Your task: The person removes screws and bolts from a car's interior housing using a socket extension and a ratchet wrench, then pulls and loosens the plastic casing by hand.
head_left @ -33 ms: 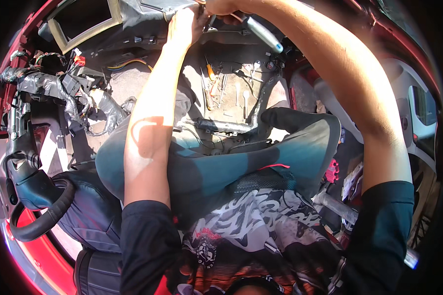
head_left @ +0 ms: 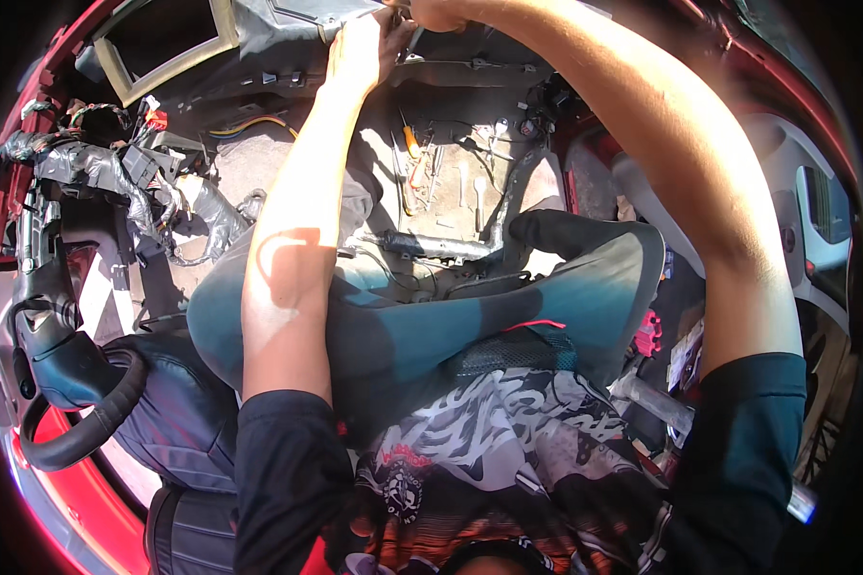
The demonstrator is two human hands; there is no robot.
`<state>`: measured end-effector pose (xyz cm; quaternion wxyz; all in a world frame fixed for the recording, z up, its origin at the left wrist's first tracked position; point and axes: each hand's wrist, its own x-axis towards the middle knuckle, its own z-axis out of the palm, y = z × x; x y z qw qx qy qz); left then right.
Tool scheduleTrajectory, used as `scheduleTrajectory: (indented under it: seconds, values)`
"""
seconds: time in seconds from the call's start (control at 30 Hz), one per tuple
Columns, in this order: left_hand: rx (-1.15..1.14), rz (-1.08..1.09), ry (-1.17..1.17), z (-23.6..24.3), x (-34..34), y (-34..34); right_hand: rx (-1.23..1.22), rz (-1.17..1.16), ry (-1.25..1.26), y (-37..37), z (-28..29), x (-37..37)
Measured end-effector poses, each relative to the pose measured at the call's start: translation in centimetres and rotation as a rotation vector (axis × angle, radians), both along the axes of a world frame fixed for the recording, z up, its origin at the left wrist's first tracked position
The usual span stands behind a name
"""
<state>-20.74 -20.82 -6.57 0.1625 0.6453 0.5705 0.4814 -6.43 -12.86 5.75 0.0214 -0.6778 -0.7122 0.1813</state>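
Both my arms reach up to the top edge of the head view, at a dark dashboard housing (head_left: 292, 36) with a rectangular foam-edged opening. My left hand (head_left: 361, 54) is against the housing's right end, its fingers bent and partly hidden. Just right of it, my right hand (head_left: 437, 13) is closed and cut off by the picture's edge. What either hand holds cannot be made out. Below them on the bare floor lie an orange-handled screwdriver (head_left: 409, 141), a wrench (head_left: 479, 203) and several other slim tools.
A taped wiring harness (head_left: 91, 171) with loose connectors hangs at the left. A detached-looking steering wheel (head_left: 84, 443) rests by the black seat (head_left: 177, 402). My bent legs (head_left: 403, 331) cross the middle. A car door (head_left: 820, 225) stands at the right.
A tool's grey-blue handle that stuck out right of my right hand is no longer visible. My right hand has shifted slightly; my left arm stays nearly still.
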Motion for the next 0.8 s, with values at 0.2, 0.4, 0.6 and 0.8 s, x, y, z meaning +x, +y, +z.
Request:
scheduleTrajectory:
  seconds: [0.2, 0.4, 0.6, 0.8]
  values:
    - [-0.021, 0.004, -0.056, -0.2, -2.1, -1.8, -0.063, -0.049, 0.178, -1.7, 0.2, 0.2]
    - [-0.041, -0.009, -0.107, 0.7, 0.8, 0.1, -0.126, -0.118, 0.36, -1.4, 0.3, 0.1]
    - [-0.135, -0.121, -0.293, 0.4, -1.2, -0.2, -0.216, -0.128, 0.563, -2.9, 1.1, 1.7]
    - [0.031, 0.128, 0.149, 1.0, 0.9, -0.4, -0.323, -0.082, 0.765, -4.1, 2.5, 2.3]
